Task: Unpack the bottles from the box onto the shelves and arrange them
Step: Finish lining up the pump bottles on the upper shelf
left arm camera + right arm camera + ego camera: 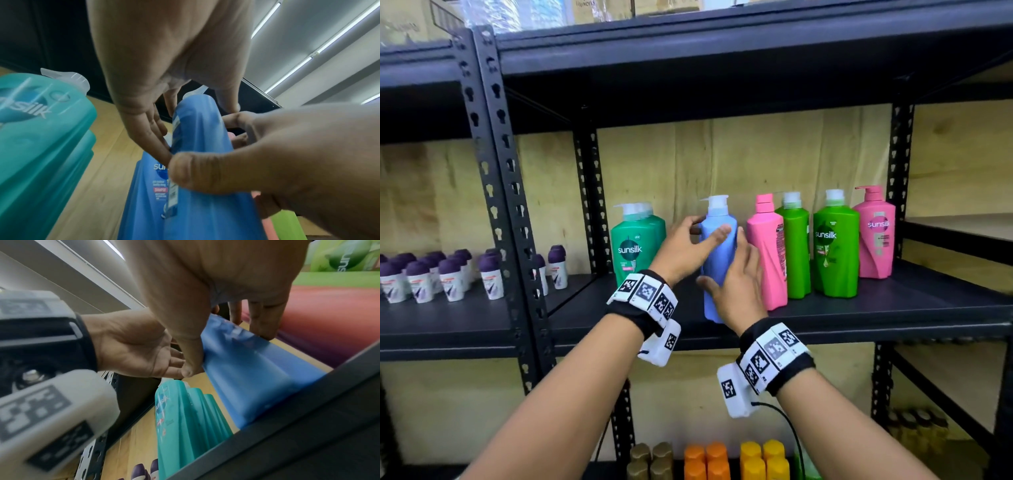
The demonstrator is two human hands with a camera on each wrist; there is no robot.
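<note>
Both hands on the blue bottle [717, 246] on the shelf [859, 308]: left hand [688, 246] fingers straight against it, right hand [736, 291] wrapped around it.

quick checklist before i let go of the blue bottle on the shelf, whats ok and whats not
1. Blue plastic pump bottle upright on the dark metal shelf: ok.
2. Base fully seated on the shelf: cannot tell, the right hand hides it.
3. Left hand steadying the upper body: ok, fingers on it.
4. Gap to the teal pump bottle on its left: ok.
5. Clearance from the pink bottle on its right: cannot tell, very close.
6. Label facing front: not ok, plain side shows.
</note>
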